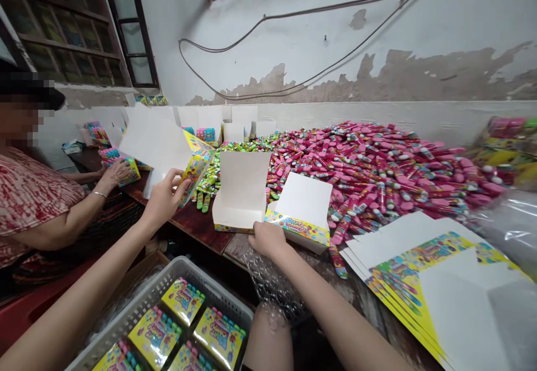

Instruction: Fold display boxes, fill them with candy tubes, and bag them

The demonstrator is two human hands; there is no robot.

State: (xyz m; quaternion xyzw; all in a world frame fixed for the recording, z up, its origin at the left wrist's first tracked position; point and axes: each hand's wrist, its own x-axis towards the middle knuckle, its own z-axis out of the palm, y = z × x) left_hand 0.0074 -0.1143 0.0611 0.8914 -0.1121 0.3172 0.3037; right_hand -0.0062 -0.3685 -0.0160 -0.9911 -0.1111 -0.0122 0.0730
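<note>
right hand [268, 240] lies flat, fingers together, touching a light, flimsy open paperboard box [300, 214] by the bench [197, 228] front edge; left hand [164, 200] curls round a stiffer printed box [195, 168] at its side, easy gripping there. pink tubes [369, 178] heap behind.

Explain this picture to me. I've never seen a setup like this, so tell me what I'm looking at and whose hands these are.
There is no machine here. These are a person's own bare hands, seen from a camera worn on their head that looks forward and down. The left hand holds a printed cardboard box. The right hand touches an open white box. On the wooden table lies a heap of pink tubes. Below it sits a grey basket of filled boxes. At the left, a co-worker's hand rests on another box.
</note>
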